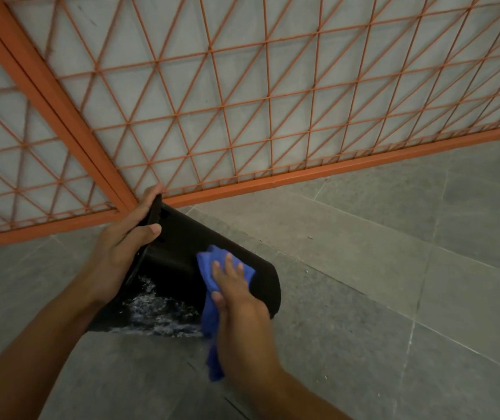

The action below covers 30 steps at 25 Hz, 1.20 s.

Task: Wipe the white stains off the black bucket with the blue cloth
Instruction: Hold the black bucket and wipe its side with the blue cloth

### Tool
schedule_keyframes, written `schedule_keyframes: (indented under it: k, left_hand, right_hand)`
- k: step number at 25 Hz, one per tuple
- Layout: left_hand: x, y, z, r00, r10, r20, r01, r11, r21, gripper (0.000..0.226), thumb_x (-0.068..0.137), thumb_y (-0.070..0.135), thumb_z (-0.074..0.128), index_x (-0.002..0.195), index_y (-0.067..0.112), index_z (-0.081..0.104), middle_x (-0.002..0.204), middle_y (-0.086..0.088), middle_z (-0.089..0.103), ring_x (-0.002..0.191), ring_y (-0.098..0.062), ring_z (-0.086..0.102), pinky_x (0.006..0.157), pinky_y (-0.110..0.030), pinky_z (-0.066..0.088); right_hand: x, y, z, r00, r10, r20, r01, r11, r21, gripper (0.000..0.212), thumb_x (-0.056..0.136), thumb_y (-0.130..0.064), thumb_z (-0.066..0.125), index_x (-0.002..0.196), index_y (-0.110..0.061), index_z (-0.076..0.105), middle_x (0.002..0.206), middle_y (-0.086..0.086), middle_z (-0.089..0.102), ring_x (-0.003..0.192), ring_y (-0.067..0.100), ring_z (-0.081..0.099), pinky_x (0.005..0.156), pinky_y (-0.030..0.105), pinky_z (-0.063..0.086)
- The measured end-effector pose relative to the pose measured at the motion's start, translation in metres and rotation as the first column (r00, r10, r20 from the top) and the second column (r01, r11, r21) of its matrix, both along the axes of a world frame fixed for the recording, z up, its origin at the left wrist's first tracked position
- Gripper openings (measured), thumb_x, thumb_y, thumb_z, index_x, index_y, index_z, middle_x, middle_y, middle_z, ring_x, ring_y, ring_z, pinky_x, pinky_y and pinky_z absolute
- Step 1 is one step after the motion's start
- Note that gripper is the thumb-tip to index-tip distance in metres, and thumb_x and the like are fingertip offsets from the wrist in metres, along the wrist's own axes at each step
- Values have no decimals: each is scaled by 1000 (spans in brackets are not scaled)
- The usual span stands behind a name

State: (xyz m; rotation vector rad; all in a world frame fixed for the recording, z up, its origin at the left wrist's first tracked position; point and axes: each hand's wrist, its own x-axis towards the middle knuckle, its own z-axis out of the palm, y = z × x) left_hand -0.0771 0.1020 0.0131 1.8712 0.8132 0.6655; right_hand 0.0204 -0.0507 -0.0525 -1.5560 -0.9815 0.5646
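Observation:
A black bucket [182, 250] lies on its side on the grey floor, its rim toward the left and its base toward the right. My left hand [124, 247] grips the rim, thumb over the outer wall. White stains [160, 313] speckle the lower part of the bucket's side. My right hand [233, 286] presses a blue cloth [209, 268] flat against the bucket's side near the base, and a tail of the cloth hangs down under my wrist. The bucket's inside is hidden.
An orange metal grille gate [242, 116] with a thick frame bar stands just behind the bucket. Grey stone floor tiles [394, 268] spread to the right and toward me.

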Motion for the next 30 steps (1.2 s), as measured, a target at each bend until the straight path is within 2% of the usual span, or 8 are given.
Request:
schedule_keyframes:
  k: [2, 6, 12, 17, 20, 24, 27, 30]
  left_hand:
    - [1, 0, -1, 1000, 3, 7, -4, 1000, 8, 66, 63, 49, 52, 129, 50, 45, 147, 13, 43, 138, -4, 37, 118, -36, 25]
    - [0, -11, 1, 1000, -25, -13, 26, 994, 106, 78, 67, 49, 49, 142, 29, 42, 148, 14, 41, 135, 5, 34, 106, -4, 26]
    - [-5, -9, -3, 999, -51, 11, 50, 995, 86, 74, 70, 47, 50, 142, 32, 42, 148, 10, 44, 139, -5, 37, 116, -29, 28]
    - [-8, -7, -5, 1000, 21, 19, -22, 998, 63, 74, 70, 49, 50, 142, 33, 43, 149, 6, 44, 140, -14, 37, 118, -47, 25]
    - [-10, -9, -4, 1000, -6, 1, 6, 997, 76, 75, 71, 49, 49, 144, 33, 40, 150, 8, 42, 140, -9, 35, 119, -38, 25]
    - [-4, -12, -2, 999, -40, 3, 40, 995, 89, 70, 70, 49, 49, 139, 39, 41, 149, 17, 39, 137, 6, 33, 109, -10, 27]
    - [3, -15, -4, 997, -79, 0, 78, 992, 101, 66, 70, 48, 49, 135, 42, 39, 147, 28, 35, 137, 11, 30, 108, -5, 25]
    - [7, -18, -4, 997, -80, -1, 79, 989, 128, 63, 70, 48, 50, 132, 47, 39, 139, 43, 32, 136, 14, 27, 104, 0, 23]
  right_hand:
    - [10, 21, 2, 997, 57, 59, -55, 998, -38, 46, 94, -4, 38, 137, -20, 34, 148, -4, 27, 135, 9, 26, 109, 16, 24]
    - [54, 25, -22, 983, -180, 40, 184, 950, -251, 36, 97, -13, 37, 132, -20, 43, 123, 9, 60, 103, 11, 55, 72, 8, 33]
    - [13, 11, 11, 998, 44, 52, -39, 995, -88, 45, 94, -3, 39, 136, -20, 36, 141, -18, 18, 136, 4, 15, 114, 21, 15]
    - [55, 37, -17, 995, -63, 77, 81, 964, -254, 35, 97, -17, 36, 132, -19, 43, 131, 10, 54, 118, 20, 50, 95, 22, 35]
    - [52, 5, -35, 988, -133, 75, 149, 948, -282, 38, 96, -15, 37, 133, -23, 40, 135, 6, 50, 117, 15, 49, 91, 13, 31]
    - [-3, -11, 0, 999, -5, 35, 5, 1000, 8, 43, 95, -18, 34, 132, -39, 30, 145, -14, 33, 133, 0, 28, 108, 19, 25]
    - [-4, 25, 27, 991, 56, 123, -68, 993, 99, 43, 95, -12, 37, 136, -25, 34, 149, -3, 29, 139, 8, 19, 113, 27, 21]
    - [33, 48, 14, 994, -11, 112, 13, 1000, -14, 35, 97, -12, 36, 131, -17, 45, 131, 6, 53, 122, 15, 46, 97, 18, 35]
